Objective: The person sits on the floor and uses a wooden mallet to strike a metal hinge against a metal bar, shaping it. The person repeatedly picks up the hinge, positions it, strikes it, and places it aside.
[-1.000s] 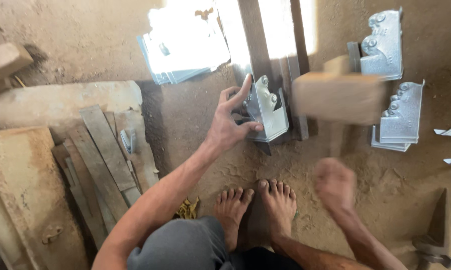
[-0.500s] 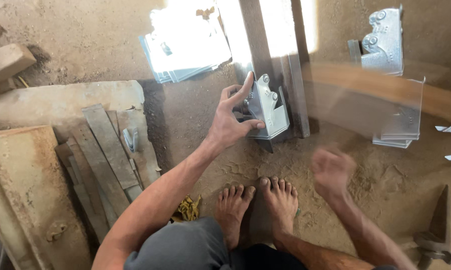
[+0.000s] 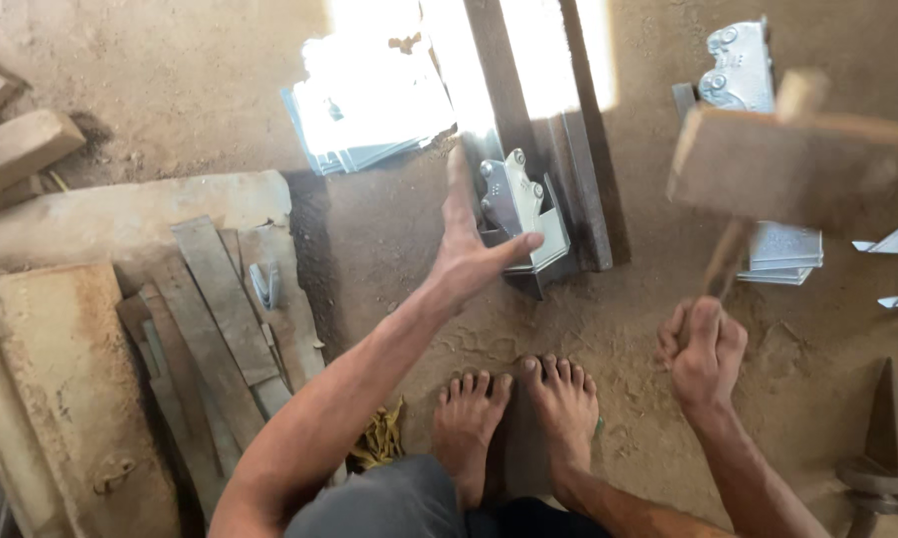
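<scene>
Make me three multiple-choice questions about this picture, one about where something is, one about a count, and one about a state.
1. Where does the left hand rest?
A. on the shaped metal piece standing against the dark steel bar
B. on the planks at the left
C. on the wooden mallet

2. How many bare feet show between the arms?
A. one
B. two
C. four

3. How is the wooden mallet held?
A. lying on the dirt floor
B. raised in the right hand, head up and blurred
C. pressed on the metal piece

Answers:
1 A, its thumb and fingers touch that piece.
2 B, a left foot and a right foot stand side by side.
3 B, the fist grips the handle below the head.
</scene>
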